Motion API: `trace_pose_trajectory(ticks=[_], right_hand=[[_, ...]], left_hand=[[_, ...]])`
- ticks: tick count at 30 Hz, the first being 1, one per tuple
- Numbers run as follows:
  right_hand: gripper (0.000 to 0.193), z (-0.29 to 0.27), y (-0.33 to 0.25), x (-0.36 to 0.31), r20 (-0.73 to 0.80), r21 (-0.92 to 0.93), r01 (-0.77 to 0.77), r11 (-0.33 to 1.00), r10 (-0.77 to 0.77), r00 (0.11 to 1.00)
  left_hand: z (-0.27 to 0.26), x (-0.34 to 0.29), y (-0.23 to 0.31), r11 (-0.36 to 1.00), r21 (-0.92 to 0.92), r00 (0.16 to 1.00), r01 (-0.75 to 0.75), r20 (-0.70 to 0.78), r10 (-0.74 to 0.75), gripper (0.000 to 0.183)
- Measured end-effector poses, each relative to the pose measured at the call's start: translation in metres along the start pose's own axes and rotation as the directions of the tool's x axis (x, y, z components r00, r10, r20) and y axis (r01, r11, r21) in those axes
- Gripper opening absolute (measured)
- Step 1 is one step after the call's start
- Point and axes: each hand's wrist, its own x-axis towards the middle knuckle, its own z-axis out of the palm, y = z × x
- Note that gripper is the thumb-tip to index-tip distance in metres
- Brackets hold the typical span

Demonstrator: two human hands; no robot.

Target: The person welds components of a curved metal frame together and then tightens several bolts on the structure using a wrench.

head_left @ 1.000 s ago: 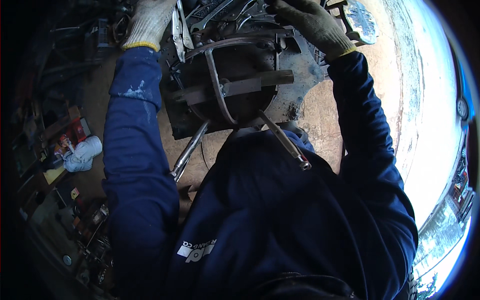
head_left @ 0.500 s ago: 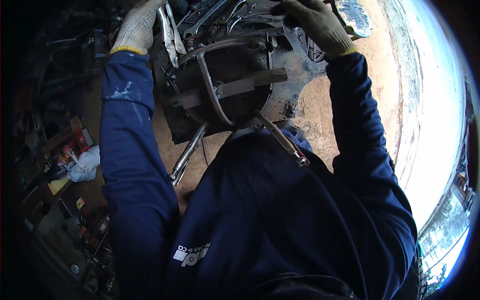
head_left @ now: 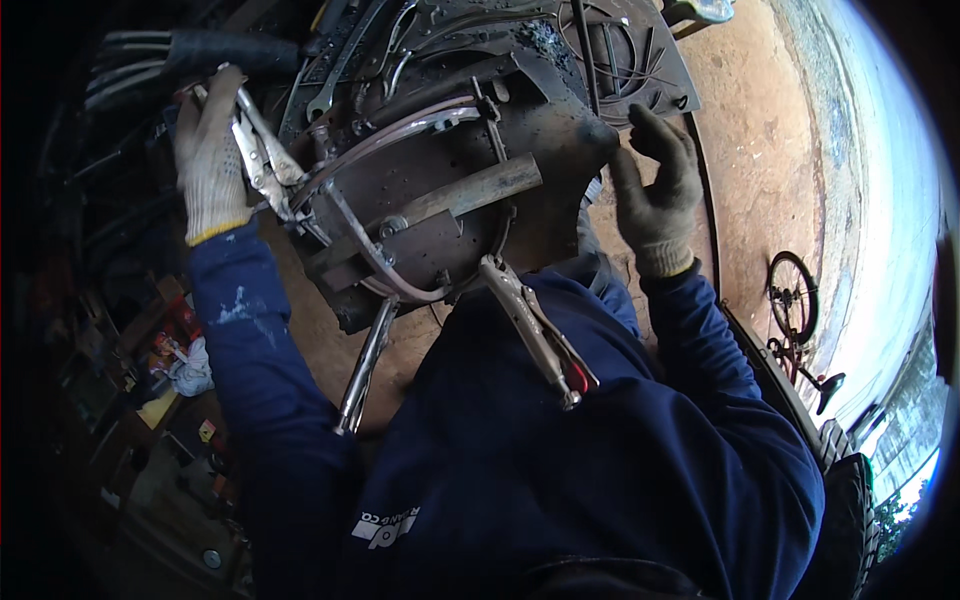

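My left hand [head_left: 212, 165], in a knitted work glove with a yellow cuff, is closed around the handles of locking pliers [head_left: 262, 152]. Their jaws meet the left end of a curved metal bar frame [head_left: 352, 225]. That frame lies on a dark steel plate [head_left: 545, 120], with a flat bar [head_left: 500, 187] across it. Beside the plate's right corner, my gloved right hand [head_left: 662, 195] is open, thumb and fingers apart; whether it touches the corner I cannot tell. Two more locking pliers, one at left [head_left: 368, 365] and one at right [head_left: 530, 330], hang from the frame's near edge.
A large wrench [head_left: 345, 60] and several other tools lie on the cluttered worktop beyond the plate. Thin rods rest on another plate [head_left: 660, 60] at far right. A bicycle [head_left: 792, 300] stands on the ground at right. Boxes and a white bag [head_left: 192, 368] are at lower left.
My left hand has come nearer and left, now on the locking pliers. My right hand has moved nearer, beside the plate corner. The view has shifted, showing the bicycle.
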Motion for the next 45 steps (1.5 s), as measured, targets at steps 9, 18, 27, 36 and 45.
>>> trace_pose_trajectory(ticks=[9, 18, 27, 36, 45], right_hand=[[0.054, 0.012, -0.017, 0.000, 0.219, -0.155, 0.186, 0.970, -0.150, 0.964], [0.055, 0.029, -0.024, 0.008, 0.345, -0.142, 0.226, 0.964, -0.166, 0.924], [0.054, 0.032, -0.022, 0.005, 0.395, -0.112, 0.234, 0.966, -0.173, 0.902], [0.057, 0.035, -0.020, 0.006, 0.386, -0.131, 0.253, 0.958, -0.186, 0.904], [0.055, 0.035, -0.020, 0.008, 0.383, -0.125, 0.254, 0.959, -0.189, 0.904]], left_hand=[[0.012, -0.022, 0.008, 0.914, -0.356, 0.981, 0.194, 0.075, -0.179, 0.059], [0.026, -0.078, 0.062, 0.523, 0.251, 0.567, -0.814, 0.538, 0.624, 0.034], [0.068, -0.092, 0.065, 0.680, 0.343, 0.562, -0.648, 0.818, 0.123, 0.036], [0.073, -0.095, 0.067, 0.584, 0.322, 0.523, -0.745, 0.825, 0.212, 0.029], [0.076, -0.097, 0.063, 0.558, 0.313, 0.521, -0.768, 0.813, 0.262, 0.027]])
